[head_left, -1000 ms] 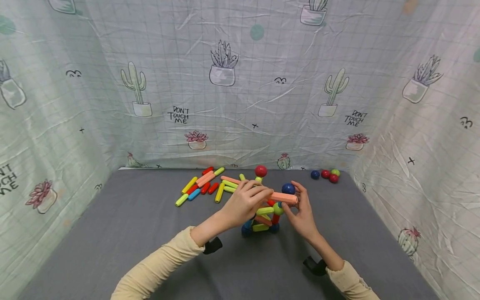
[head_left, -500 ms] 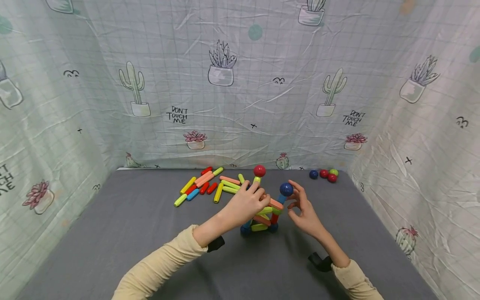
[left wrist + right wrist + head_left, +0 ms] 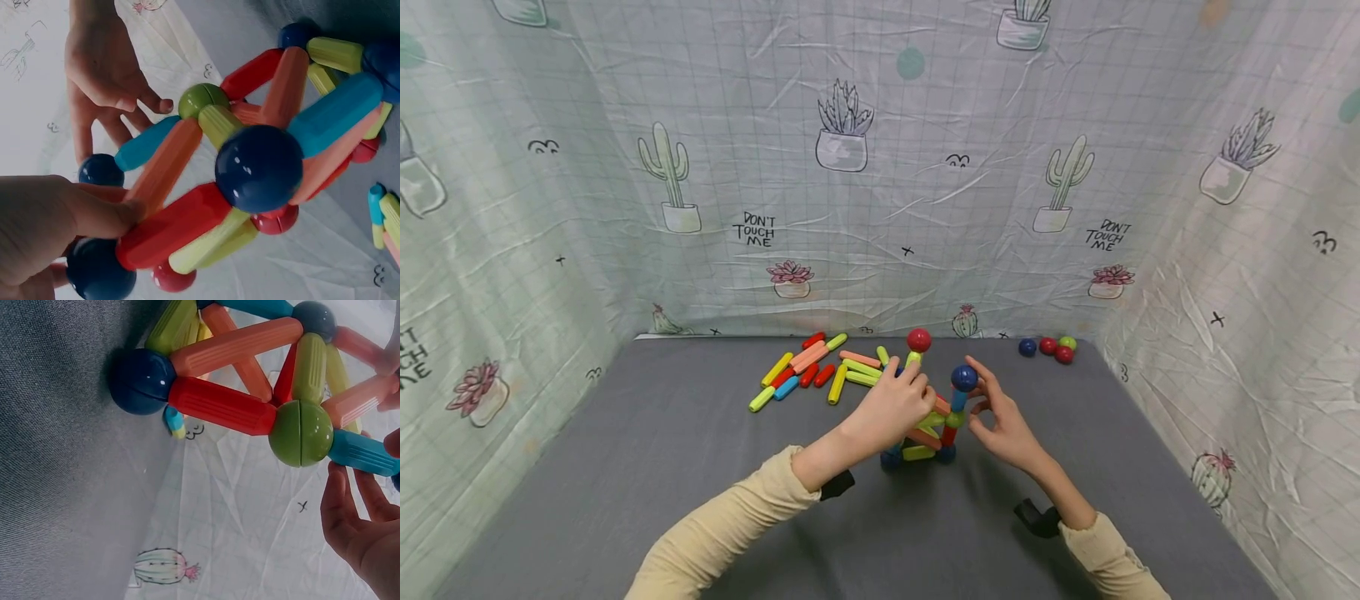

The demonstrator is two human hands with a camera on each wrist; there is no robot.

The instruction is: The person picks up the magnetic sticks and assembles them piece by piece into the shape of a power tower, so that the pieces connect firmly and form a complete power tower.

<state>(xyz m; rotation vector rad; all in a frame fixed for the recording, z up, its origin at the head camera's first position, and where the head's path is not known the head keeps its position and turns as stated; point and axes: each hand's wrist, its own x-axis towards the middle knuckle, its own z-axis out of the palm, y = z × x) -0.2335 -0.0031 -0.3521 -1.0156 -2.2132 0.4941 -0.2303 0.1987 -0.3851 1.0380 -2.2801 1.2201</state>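
Observation:
A structure of magnetic building rods and balls stands on the table, with a green ball (image 3: 301, 434) at a corner. My left hand (image 3: 891, 404) is over its near side, thumb and fingers pinching an orange rod (image 3: 165, 165) whose other end meets that ball. On the green ball also stands a blue rod (image 3: 364, 453), topped by a dark blue ball (image 3: 964, 378). Beside them is my right hand (image 3: 1007, 423), fingers loosely bent and spread, fingertips right at the blue rod. A red ball (image 3: 919, 340) tops a yellow-green rod behind my left hand, which hides part of the structure.
Several loose rods in red, yellow, blue and orange, among them a yellow rod (image 3: 837, 385), lie to the left at the back. A loose dark blue ball (image 3: 1027, 347) and several others lie back right. Patterned cloth (image 3: 880, 208) hangs behind the grey table (image 3: 700, 467).
The orange rod in my left hand has drawn back leftward, its free end now at the green ball. The blue rod and its ball have shifted slightly left; my right hand's fingers have loosened.

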